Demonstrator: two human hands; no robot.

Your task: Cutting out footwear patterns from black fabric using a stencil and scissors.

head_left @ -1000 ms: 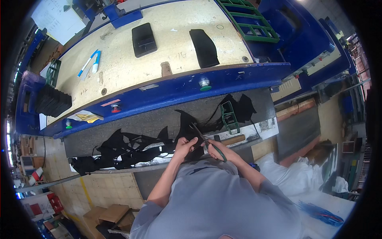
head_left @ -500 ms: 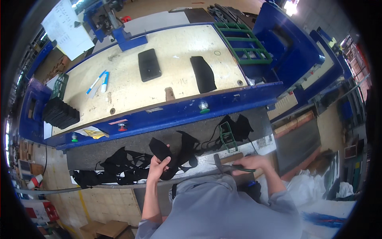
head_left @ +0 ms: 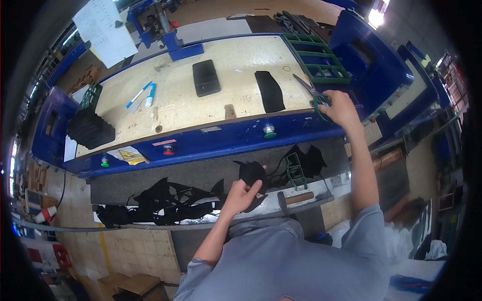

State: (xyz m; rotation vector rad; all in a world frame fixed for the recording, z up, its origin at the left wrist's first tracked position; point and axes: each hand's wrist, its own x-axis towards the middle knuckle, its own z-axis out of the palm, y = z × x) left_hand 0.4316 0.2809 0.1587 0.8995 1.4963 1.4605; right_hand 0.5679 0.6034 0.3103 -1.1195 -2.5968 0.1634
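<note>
My left hand [head_left: 243, 194] pinches a piece of black fabric [head_left: 251, 172], thumb on top, above the grey ledge in front of me. At the right end of the pale board, my right hand [head_left: 340, 107] grips scissors [head_left: 312, 89] by their dark green handles, the open blades pointing away to the left. A cut black piece [head_left: 269, 92] lies flat on the board left of the blades. Tangled black scraps [head_left: 168, 198] spread along the ledge beside my left hand. To its right stands a green metal frame [head_left: 295, 172], with a hammer [head_left: 297, 197] just nearer me.
On the pale board [head_left: 175, 95] lie a dark phone [head_left: 206, 78] and blue-and-white pens [head_left: 150, 95]. A stack of black pieces [head_left: 92, 131] stands at its left end. Green racking [head_left: 321, 62] sits far right. Buttons, one of them red [head_left: 168, 149], line the blue front edge.
My right hand has carried the scissors from near my body up and away to the board's right end. My left hand has shifted right with the black fabric.
</note>
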